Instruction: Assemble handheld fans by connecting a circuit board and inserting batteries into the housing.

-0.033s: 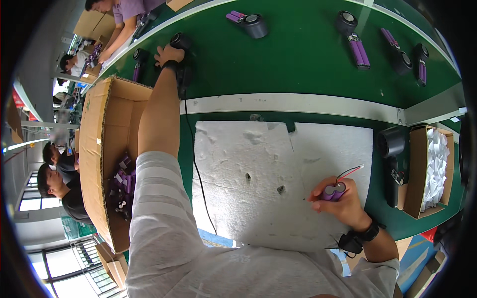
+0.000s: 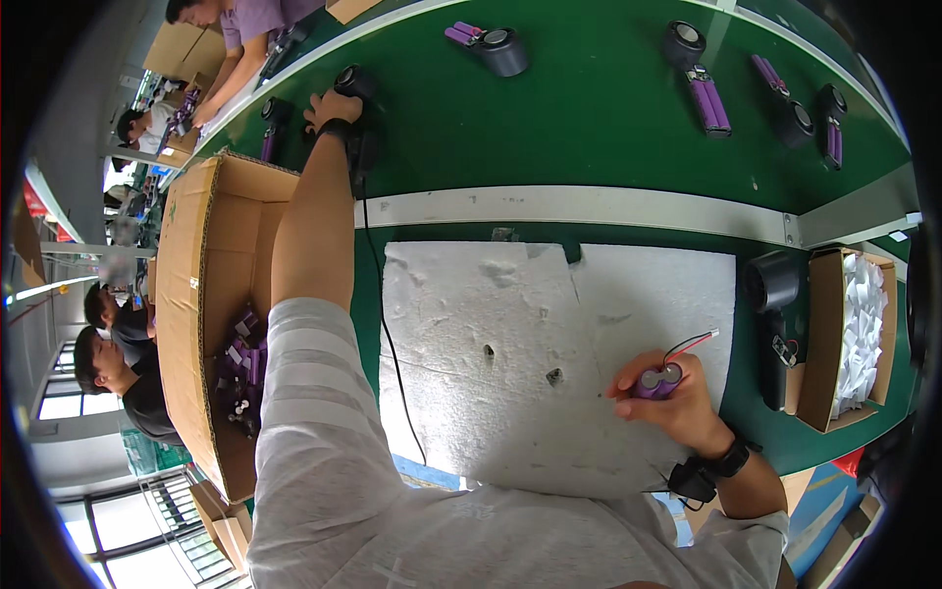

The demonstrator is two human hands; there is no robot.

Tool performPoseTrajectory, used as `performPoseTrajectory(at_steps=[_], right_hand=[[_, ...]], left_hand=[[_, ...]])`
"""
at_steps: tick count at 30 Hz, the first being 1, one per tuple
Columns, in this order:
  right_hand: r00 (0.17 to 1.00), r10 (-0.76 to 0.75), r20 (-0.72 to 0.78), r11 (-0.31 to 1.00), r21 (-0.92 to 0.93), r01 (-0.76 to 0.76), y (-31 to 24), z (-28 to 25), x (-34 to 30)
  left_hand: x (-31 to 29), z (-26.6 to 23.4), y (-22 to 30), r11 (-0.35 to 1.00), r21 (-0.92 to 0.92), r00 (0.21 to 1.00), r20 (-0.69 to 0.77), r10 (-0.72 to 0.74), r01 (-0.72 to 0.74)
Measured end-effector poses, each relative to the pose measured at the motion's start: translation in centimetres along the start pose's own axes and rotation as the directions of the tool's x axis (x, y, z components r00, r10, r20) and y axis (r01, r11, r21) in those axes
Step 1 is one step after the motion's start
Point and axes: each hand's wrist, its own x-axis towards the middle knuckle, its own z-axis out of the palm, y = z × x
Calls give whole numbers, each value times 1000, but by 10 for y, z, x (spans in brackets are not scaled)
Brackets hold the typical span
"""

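In my right hand (image 2: pixel 682 398), fingers closed round it, is a purple battery pack (image 2: pixel 655 382) of cylindrical cells, held over the white foam sheet (image 2: pixel 471 353). Its red and black wires end in a small white connector (image 2: pixel 713 334). My left arm stretches to the green shelf at the far left. There my left hand (image 2: pixel 332 110), fingers bent and apart, lies against a black handheld device with a round head (image 2: pixel 354 80). I see nothing held in its fingers. A second black device (image 2: pixel 276 110) with purple cells lies just left of that hand.
More round-headed black devices (image 2: pixel 504 54) with purple cells lie along the shelf. A large cardboard box (image 2: pixel 186 324) with purple packs stands left. At right are a black device (image 2: pixel 772 282) and a carton (image 2: pixel 822 339) of white pieces. A black cable (image 2: pixel 386 324) crosses the foam. Other people work at left.
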Motion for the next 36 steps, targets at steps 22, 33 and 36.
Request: performPoseTrajectory(at_steps=[22,33,36], right_hand=[[938,-155,-310,911,-411,15,-13,10,11],[788,-615,7,311,-916,251,-10,14,10],[770,-612,181,210,-901,379,-6,13,17]], left_hand=[[-408,-75,63,361,-932,638,301,709,38],[-381,-59,31,248,-949,392,157,906,-194],[-383,-58,29,230,-959,447,134,885,-167]])
